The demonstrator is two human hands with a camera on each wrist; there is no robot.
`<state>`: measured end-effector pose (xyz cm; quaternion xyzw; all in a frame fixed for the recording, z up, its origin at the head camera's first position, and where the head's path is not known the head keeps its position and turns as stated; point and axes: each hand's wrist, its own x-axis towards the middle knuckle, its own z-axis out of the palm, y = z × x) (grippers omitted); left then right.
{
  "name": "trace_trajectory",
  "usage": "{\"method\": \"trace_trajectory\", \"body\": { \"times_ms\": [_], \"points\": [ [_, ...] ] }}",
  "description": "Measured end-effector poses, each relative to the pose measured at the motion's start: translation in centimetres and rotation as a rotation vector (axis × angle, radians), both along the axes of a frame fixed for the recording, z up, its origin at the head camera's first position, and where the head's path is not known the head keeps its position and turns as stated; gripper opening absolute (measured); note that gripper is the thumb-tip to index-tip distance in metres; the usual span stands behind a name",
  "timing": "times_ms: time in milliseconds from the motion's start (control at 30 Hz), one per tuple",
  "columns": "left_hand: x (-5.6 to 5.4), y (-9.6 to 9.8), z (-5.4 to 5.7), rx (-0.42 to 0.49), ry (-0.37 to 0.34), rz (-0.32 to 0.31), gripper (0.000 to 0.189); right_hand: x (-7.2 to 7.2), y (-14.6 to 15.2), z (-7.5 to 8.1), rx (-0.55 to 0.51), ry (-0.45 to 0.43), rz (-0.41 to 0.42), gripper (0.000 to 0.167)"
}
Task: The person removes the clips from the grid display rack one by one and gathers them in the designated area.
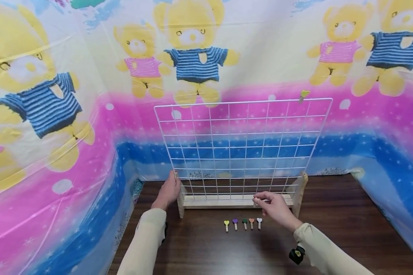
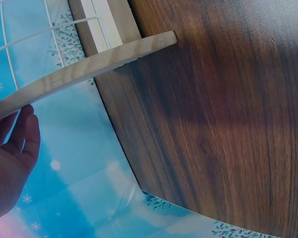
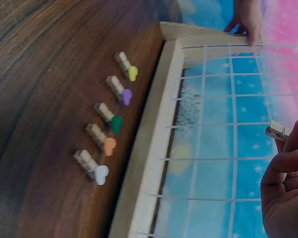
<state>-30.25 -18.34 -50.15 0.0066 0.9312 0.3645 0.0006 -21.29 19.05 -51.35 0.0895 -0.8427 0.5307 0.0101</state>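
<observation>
A white wire grid [image 1: 229,147] stands upright in a wooden stand [image 1: 220,202] on the table. My left hand [image 1: 168,191] holds the upper end of the stand's left side piece [image 2: 89,69], its fingertips against the wood in the left wrist view. In front of the grid's lower right part, my right hand [image 1: 275,208] pinches a small wooden clothespin [image 3: 277,131] between thumb and fingers. Any heart on that clothespin is hidden by the fingers. One clothespin with a yellow-green heart [image 1: 303,95] sits on the grid's top wire, toward the right corner.
Before the stand lies a row of heart clothespins: yellow [image 1: 226,225], purple [image 1: 235,224], green [image 1: 245,224], orange [image 1: 251,223] and white [image 1: 259,223]. The dark wooden table [image 1: 347,229] is bordered by a printed teddy-bear cloth [image 1: 268,49] behind and at both sides.
</observation>
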Motion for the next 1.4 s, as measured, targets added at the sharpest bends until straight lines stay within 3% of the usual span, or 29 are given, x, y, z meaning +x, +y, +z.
{"method": "trace_trajectory", "body": {
  "times_ms": [400,600,800,1167,1400],
  "points": [
    [-0.1,0.1,-0.1,-0.010,0.002,0.007,0.023,-0.6,-0.1,-3.4,0.006,-0.045,-0.003,0.013],
    [0.1,0.0,-0.1,0.004,-0.002,-0.004,0.021,-0.4,-0.1,-4.5,0.037,-0.075,0.038,0.010],
    [0.2,0.1,0.0,0.006,0.003,-0.005,0.022,-0.4,0.3,-5.5,0.036,-0.130,0.011,0.013],
    [0.2,0.1,0.3,0.001,0.012,-0.008,0.021,-1.0,3.5,-7.7,0.053,-0.182,-0.007,0.023],
    [0.1,0.0,0.2,0.000,-0.005,0.004,0.023,-1.2,5.4,-9.2,0.095,-0.216,0.009,0.019]
  ]
}}
